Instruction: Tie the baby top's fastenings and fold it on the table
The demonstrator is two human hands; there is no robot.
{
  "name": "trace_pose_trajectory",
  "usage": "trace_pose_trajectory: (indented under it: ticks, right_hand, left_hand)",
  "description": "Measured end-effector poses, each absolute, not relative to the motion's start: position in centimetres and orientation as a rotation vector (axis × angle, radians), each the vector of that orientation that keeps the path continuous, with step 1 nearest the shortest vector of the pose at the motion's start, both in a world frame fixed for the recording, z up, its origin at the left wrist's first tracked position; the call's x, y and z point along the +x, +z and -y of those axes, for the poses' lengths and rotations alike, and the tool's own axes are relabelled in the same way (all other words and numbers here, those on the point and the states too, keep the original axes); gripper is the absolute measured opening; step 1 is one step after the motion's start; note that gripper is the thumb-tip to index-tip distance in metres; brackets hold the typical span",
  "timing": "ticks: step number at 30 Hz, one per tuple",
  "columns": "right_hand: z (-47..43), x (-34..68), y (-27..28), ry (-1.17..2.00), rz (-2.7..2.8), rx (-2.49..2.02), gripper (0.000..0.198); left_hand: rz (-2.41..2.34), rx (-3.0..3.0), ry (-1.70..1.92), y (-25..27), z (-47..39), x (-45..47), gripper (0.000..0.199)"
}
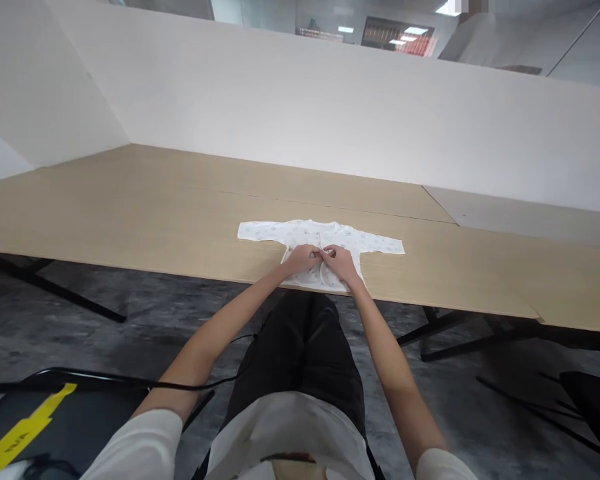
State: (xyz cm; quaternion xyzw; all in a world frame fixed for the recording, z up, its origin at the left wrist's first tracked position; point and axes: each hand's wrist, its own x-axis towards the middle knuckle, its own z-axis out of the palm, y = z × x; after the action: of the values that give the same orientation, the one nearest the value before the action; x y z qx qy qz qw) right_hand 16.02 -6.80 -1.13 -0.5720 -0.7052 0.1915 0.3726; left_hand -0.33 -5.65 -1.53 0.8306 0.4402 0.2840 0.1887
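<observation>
A small white baby shirt (307, 232) with a faint print lies face up on the table, sleeves spread to both sides and its hem close to the front edge. My left hand (303, 259) and my right hand (340, 261) meet over the middle of its front. Both have their fingertips pinched together on the fabric along the front opening, where the cloth is slightly raised. Whether a fastener lies between the fingers is too small to make out. The lower front is partly hidden by my hands.
The wooden table (130, 207) runs left to right against a white partition (280, 107). A dark chair (105, 407) with yellow tape (30, 427) stands at lower left, a black cable (195, 387) crossing over it. Another black chair (590, 400) is at lower right.
</observation>
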Motion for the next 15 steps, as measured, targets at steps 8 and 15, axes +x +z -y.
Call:
trace_pose_trajectory:
  ticks: [8, 15]
  right_hand:
    - [8.3, 15.8, -2.5, 0.588, 1.622, -1.417, 0.019]
    - [8.5, 15.9, -2.2, 0.594, 1.581, -1.362, 0.025]
  left_hand:
    - [-1.132, 2.170, 0.962, -1.7, 6.2, -0.5, 0.021]
    - [-1.092, 2.107, 0.961, -1.3, 6.5, -0.5, 0.021]
